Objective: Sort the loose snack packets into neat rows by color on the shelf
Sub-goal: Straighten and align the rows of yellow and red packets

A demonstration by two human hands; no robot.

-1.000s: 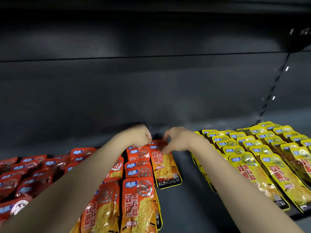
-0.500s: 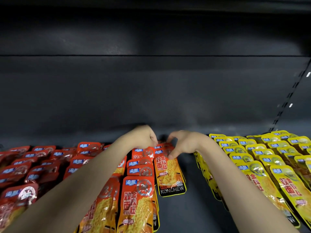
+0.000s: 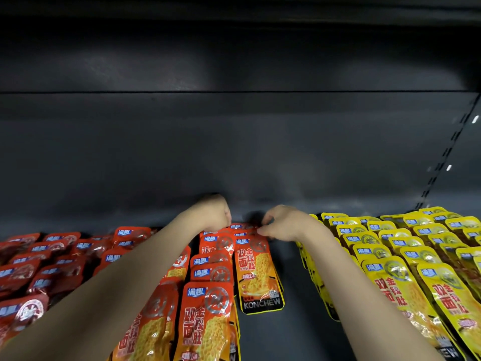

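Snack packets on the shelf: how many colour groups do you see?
3: dark red foil snack packets at left, orange snack packets in the middle, yellow snack packets at right. The forearms may hide others.

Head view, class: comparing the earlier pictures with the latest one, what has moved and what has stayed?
Little moved. Both hands stay at the back of the orange row: the left hand and right hand keep fingering the top of the orange packet. The camera's aim shifted slightly. Red packets and yellow packets lie as before.
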